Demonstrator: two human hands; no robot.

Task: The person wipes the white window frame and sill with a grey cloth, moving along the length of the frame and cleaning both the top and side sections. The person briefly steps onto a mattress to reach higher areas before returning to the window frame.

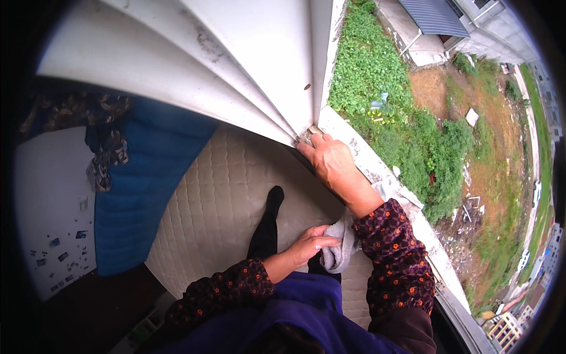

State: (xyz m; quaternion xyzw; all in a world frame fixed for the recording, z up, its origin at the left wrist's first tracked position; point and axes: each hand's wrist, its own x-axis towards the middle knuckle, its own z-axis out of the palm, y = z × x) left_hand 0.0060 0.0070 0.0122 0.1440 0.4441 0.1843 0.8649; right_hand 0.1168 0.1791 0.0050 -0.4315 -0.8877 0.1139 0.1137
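Note:
My left hand (305, 245) is closed on a grey cloth (337, 251), which hangs in loose folds in front of my body. My right hand (333, 160) reaches up to the inner corner of the white window frame (277, 53), where it meets the sill (368, 156). The fingers of that hand are bent and pressed close together into the corner. Whatever lies under their tips is hidden. Dark grime marks the frame and the sill's worn edge.
A pale quilted mattress (218, 189) lies below me, with my dark-clothed leg (265, 230) on it. At left stand a blue padded headboard (130, 194) and dark patterned fabric (109, 150). Beyond the sill, the outside ground (495, 194) lies far below, with greenery and debris.

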